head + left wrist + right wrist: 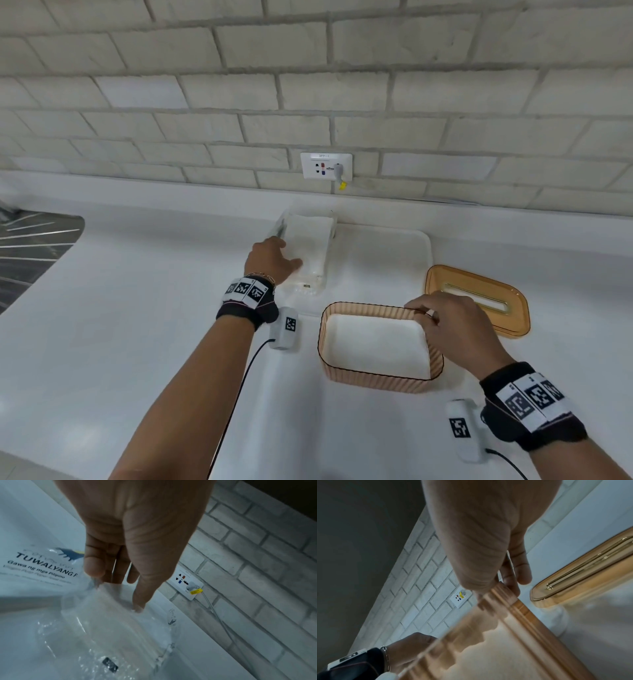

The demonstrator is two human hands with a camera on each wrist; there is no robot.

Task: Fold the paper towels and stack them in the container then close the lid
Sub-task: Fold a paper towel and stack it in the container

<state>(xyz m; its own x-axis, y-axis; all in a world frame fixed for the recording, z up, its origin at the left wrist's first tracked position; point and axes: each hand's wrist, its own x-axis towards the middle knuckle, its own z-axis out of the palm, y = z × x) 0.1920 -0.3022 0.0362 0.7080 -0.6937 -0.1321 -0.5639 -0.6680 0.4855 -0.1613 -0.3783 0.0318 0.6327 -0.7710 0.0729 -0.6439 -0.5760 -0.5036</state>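
Observation:
A clear plastic pack of white paper towels (311, 240) lies on the counter near the wall. My left hand (287, 253) holds its near left end. In the left wrist view the thumb (139, 601) presses on the plastic pack (111, 628) while the fingers (94, 568) go behind its edge. An amber ribbed container (376, 383) stands open in front, white inside. My right hand (424, 313) pinches the far right corner of its rim; the right wrist view shows the fingers (510, 586) on the container wall (522, 615). The amber lid (442, 281) with a slot lies to the right.
A white tray (394, 253) sits under and beside the pack. A wall socket (325, 166) with a plug is on the brick wall behind. A dark ribbed surface (30, 246) lies at the far left. The lid (573, 574) is close to my right fingers.

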